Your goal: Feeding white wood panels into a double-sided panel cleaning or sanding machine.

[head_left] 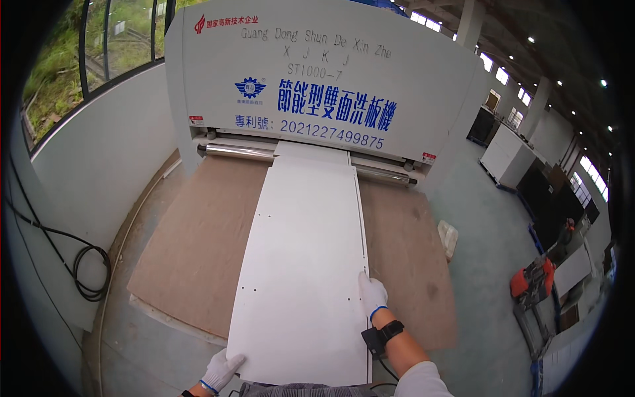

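A long white panel (301, 251) with small drilled holes stretches from my body to a large machine's slot. Its far end touches another white panel (311, 153) at the metal roller, or overlaps it; I cannot tell which. My left hand (223, 370), in a white glove, grips the panel's left edge close to its near corner, thumb on top. Farther up, my gloved right hand (374, 296) holds the right edge, its fingers partly hidden beneath. A black device is strapped round my right wrist.
The white machine (324, 73) spans the far side, with a shiny roller (238, 151) along its slot. Brown boards (198, 231) lie under the panel. A coiled black cable (91, 271) hangs by the left wall. An orange pallet jack (532, 284) stands at right.
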The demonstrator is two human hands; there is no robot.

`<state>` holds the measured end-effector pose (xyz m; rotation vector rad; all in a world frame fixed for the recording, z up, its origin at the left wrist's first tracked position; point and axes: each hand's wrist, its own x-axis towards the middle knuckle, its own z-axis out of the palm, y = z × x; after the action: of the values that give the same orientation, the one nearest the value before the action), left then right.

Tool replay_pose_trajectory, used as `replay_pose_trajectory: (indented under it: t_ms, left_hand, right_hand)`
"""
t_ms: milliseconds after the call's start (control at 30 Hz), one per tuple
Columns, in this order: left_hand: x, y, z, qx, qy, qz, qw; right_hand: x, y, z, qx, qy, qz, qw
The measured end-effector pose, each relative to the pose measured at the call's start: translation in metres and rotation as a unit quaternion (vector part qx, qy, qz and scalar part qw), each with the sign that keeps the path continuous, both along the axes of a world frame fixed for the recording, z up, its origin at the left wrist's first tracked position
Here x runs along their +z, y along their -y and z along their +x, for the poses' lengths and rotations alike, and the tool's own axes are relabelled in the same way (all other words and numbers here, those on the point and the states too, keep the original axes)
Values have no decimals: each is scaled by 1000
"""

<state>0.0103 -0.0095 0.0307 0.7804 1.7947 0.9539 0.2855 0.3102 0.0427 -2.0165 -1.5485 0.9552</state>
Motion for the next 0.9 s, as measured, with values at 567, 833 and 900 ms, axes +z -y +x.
replay_pose_trajectory:
  t_ms: [567,833,900]
  left_hand:
    - [-7,-30,-19,7,3,30,1000]
    - [-6,-60,-34,7,31,38,999]
    - [-14,-62,-39,10,40,47,998]
  right_hand:
    - [-2,-29,-13,11,15,17,1000]
    - [6,-61,-29,15,22,0,1000]
    - [5,-66,-32,15,12,-8,1000]
